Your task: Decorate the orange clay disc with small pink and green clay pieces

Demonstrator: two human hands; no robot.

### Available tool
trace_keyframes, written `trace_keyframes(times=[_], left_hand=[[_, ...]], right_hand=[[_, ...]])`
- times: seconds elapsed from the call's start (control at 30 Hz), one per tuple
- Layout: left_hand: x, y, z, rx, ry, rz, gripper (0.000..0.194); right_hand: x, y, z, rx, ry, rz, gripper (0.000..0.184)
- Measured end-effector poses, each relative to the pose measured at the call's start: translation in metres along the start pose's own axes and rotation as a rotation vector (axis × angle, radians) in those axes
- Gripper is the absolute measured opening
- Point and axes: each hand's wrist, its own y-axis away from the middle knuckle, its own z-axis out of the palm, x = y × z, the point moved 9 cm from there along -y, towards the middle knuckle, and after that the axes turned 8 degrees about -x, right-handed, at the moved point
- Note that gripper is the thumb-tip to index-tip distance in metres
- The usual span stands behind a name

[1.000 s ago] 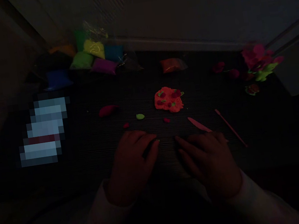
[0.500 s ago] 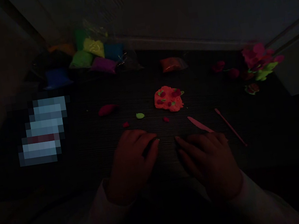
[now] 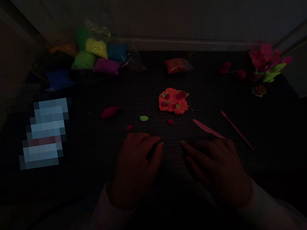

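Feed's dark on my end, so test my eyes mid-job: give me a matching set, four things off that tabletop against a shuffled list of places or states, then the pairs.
Things
1. clay-like slab
2. pink knife-shaped tool
3. green oval piece
4. orange packet

Places or states
A. between the two small red lumps, slightly farther back
B. in a clear wrapper, farthest back of the four
C. dotted with red and green
D. running up to the right hand in this view

Pairs: 1-C, 2-D, 3-A, 4-B
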Motion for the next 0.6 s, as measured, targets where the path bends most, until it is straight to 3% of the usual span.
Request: trace_keyframes(times=[0.17, 0.43, 0.6], left_hand=[[0.002, 0.0, -0.005, 0.05, 0.007, 0.009, 0.013], [0.006, -0.004, 0.001, -0.009, 0.011, 0.026, 0.012], [0.003, -0.004, 0.0, -0.006, 0.015, 0.004, 0.013]], right_hand=[[0.0, 0.001, -0.006, 0.048, -0.112, -0.043, 0.031], [0.021, -0.004, -0.015, 0.142, -0.227, 0.003, 0.024], [0.022, -0.024, -0.007, 0.018, -0.208, -0.062, 0.014]])
